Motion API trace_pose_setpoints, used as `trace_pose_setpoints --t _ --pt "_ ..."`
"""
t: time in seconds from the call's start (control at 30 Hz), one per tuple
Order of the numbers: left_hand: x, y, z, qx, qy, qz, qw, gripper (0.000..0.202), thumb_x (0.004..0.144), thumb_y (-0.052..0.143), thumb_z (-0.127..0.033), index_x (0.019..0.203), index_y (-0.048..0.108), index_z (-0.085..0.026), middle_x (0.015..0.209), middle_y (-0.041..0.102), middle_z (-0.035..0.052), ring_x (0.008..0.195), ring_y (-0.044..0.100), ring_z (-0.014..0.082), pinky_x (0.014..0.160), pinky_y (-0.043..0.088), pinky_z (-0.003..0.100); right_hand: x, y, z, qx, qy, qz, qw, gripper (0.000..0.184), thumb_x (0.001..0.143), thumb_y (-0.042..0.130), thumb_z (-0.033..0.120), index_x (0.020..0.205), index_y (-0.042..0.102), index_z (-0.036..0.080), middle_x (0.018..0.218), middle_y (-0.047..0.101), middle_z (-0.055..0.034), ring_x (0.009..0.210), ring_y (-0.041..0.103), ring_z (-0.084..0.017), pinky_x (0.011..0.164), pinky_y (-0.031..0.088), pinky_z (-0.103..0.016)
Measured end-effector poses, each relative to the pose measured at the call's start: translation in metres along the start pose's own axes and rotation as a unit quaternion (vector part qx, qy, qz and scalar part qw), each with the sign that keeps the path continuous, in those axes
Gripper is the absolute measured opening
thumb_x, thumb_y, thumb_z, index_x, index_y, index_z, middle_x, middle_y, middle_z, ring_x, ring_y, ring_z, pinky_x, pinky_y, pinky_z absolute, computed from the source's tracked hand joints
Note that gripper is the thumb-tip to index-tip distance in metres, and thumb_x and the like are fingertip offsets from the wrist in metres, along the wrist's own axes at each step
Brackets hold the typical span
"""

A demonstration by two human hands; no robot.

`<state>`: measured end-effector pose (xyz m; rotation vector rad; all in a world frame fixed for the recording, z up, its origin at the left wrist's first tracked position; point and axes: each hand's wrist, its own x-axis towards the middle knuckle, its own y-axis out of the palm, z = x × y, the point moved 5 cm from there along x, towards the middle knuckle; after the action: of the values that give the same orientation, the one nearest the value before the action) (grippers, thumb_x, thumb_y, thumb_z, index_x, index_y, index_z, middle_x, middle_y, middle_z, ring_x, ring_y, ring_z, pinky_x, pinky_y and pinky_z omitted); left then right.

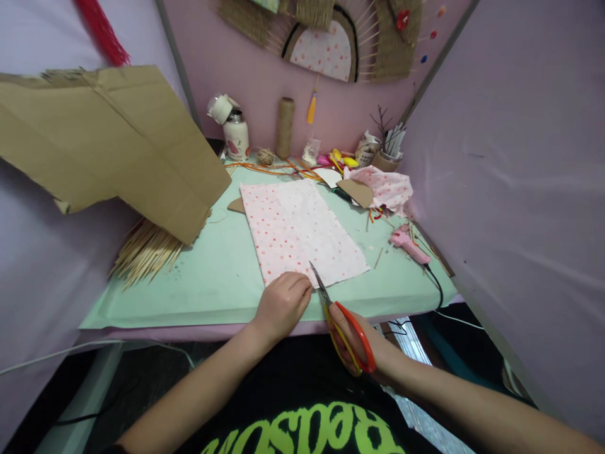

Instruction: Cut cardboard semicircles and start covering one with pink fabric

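Observation:
A pink and white cloth with red dots lies spread on the pale green tabletop. My left hand grips the cloth's near edge, its fingers curled together. Around the handles of a pair of scissors, one side red and the other yellow, my right hand is closed. The blades point up and away, their tips over the cloth's near edge just right of my left fingers. Whether they are cutting into it I cannot tell. A piece of brown cardboard pokes out from under the cloth's left side.
A large cardboard sheet leans at left above a bundle of thin sticks. A pink glue gun with a black cord lies at right. Behind stand a white bottle, a twine roll and crumpled dotted cloth.

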<state>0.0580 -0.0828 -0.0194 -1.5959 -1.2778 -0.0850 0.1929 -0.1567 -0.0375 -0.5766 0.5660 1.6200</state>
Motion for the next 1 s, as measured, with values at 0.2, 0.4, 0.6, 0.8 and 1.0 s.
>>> trace_pose_setpoints --t 0.2,0.4,0.6,0.8,1.0 --pt "0.002 0.0 0.001 -0.001 0.002 -0.002 1.0 0.011 0.091 0.053 -0.013 0.088 0.063 -0.017 0.087 0.07 0.0065 0.084 0.065 0.0198 0.076 0.054 0.034 0.0 0.0 0.002 -0.019 -0.004 0.01 1.0 0.058 0.079 0.044 0.08 0.068 0.041 0.023 0.04 0.034 0.0084 0.031 0.031 -0.007 0.031 0.025 -0.021" --pt "0.001 0.0 0.0 -0.008 0.002 -0.007 1.0 0.01 0.091 0.053 -0.013 0.089 0.063 -0.016 0.089 0.07 0.0071 0.085 0.064 0.0197 0.078 0.054 0.034 -0.003 0.001 0.007 0.009 0.008 0.021 1.0 0.05 0.083 0.05 0.071 0.074 0.039 0.023 0.049 0.035 0.0092 0.037 0.031 -0.007 0.034 0.026 -0.02" --pt "0.0 -0.001 0.002 -0.011 -0.005 -0.007 1.0 0.011 0.092 0.052 -0.014 0.09 0.063 -0.018 0.09 0.07 0.0068 0.087 0.064 0.0195 0.079 0.055 0.034 -0.002 0.003 0.014 0.011 0.02 0.02 1.0 0.05 0.085 0.046 0.07 0.072 0.038 0.023 0.05 0.033 0.0082 0.038 0.03 -0.007 0.036 0.024 -0.02" --pt "0.001 -0.001 0.002 -0.017 -0.008 -0.013 1.0 0.012 0.093 0.052 -0.015 0.09 0.063 -0.018 0.09 0.07 0.0067 0.087 0.064 0.0193 0.079 0.054 0.034 0.002 0.003 0.022 -0.03 -0.002 0.016 0.999 0.05 0.086 0.044 0.07 0.071 0.04 0.022 0.049 0.038 0.0065 0.037 0.035 -0.009 0.034 0.026 -0.021" --pt "0.001 -0.001 0.002 -0.023 -0.011 -0.016 1.0 0.011 0.092 0.053 -0.014 0.09 0.063 -0.017 0.09 0.07 0.0065 0.087 0.064 0.0189 0.079 0.054 0.034 0.003 0.003 0.027 -0.045 -0.023 0.019 0.999 0.051 0.085 0.045 0.07 0.069 0.04 0.022 0.046 0.039 0.0065 0.034 0.035 -0.009 0.033 0.027 -0.021"
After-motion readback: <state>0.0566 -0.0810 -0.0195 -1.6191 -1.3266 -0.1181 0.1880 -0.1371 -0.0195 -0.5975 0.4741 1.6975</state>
